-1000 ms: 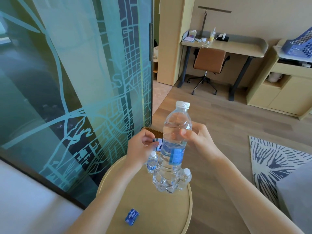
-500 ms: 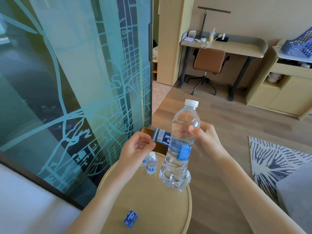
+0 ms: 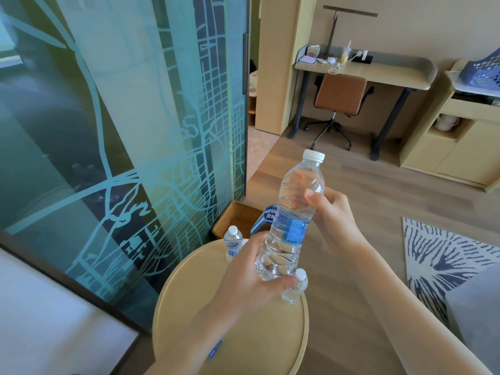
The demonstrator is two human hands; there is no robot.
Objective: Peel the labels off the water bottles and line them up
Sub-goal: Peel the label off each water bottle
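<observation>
Water bottle [image 3: 290,220] is held in the air over the far side of the round bench [image 3: 189,307], tilted, its white cap [image 3: 313,155] pointing far right. The left grip [image 3: 251,277] is curled round the base; the right grip [image 3: 334,212] pinches the upper body, thumb on the near face. The label [image 3: 293,228] is half off: one blue flap [image 3: 266,217] hangs loose on the far left side, the remainder adheres to the near face. The far small bottle [image 3: 233,240] stands at the far edge of the bench with its band on. The near small bottle [image 3: 296,284] stands at the right edge, just beside the left grip, apparently bare. A blue scrap [image 3: 216,349] lies beside the left forearm.

Probable faults from this state:
1. The label tears and leaves a strip stuck. Cause: a sharp pull on the flap while the thin wall flexes under the pinch
2. The near small bottle topples off the bench. Cause: the held base hangs close above it and may strike it when lowered
</observation>
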